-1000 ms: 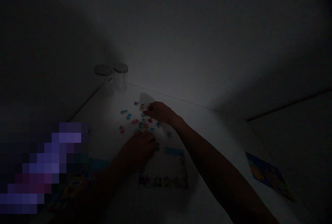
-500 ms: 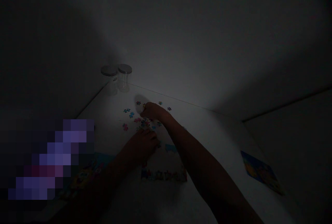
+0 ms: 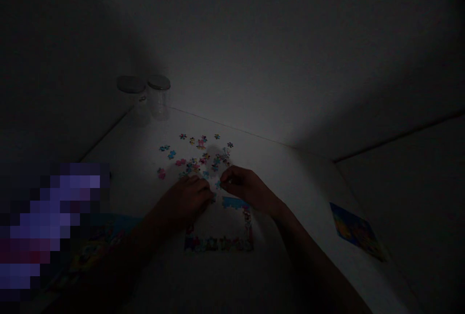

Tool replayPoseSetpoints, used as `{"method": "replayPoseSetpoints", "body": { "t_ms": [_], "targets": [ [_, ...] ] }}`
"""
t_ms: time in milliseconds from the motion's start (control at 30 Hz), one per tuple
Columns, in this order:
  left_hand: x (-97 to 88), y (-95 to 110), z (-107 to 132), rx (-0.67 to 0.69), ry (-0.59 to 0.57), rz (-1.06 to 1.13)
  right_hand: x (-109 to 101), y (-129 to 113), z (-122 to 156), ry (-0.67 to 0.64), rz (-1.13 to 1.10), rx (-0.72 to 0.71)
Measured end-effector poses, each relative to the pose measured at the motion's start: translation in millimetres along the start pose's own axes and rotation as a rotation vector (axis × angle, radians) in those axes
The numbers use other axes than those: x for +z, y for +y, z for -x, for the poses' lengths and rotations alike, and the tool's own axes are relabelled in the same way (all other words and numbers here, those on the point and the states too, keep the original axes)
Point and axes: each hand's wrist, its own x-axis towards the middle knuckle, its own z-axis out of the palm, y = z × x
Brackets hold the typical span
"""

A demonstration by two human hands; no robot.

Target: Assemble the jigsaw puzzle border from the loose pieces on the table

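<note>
Right hand [image 3: 247,189] pinched together beside loose jigsaw pieces [image 3: 196,161], any held piece unclear. Left hand [image 3: 183,202] curled, grip unclear

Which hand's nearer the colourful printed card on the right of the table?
The right hand is nearer: it is over the table, well to the left of the colourful printed card. The left hand is farther off, on the far side of the right hand from the card.
</note>
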Motion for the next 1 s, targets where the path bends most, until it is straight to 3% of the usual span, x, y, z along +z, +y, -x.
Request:
{"method": "replayPoseSetpoints", "body": {
  "t_ms": [133, 400, 1000],
  "targets": [
    [-0.4, -2.4, -0.1, 0.032, 0.015, 0.037, 14.1, 17.4, 27.9, -0.006, 0.005, -0.009],
    [-1.9, -4.1, -0.2, 0.089, 0.051, -0.027, 16.8, 13.3, 27.3, 0.040, 0.130, -0.068],
    [0.1, -5.2, 0.1, 0.117, 0.083, -0.032, 37.9, 13.9, 28.4, 0.202, 0.298, -0.053]
  ]
}}
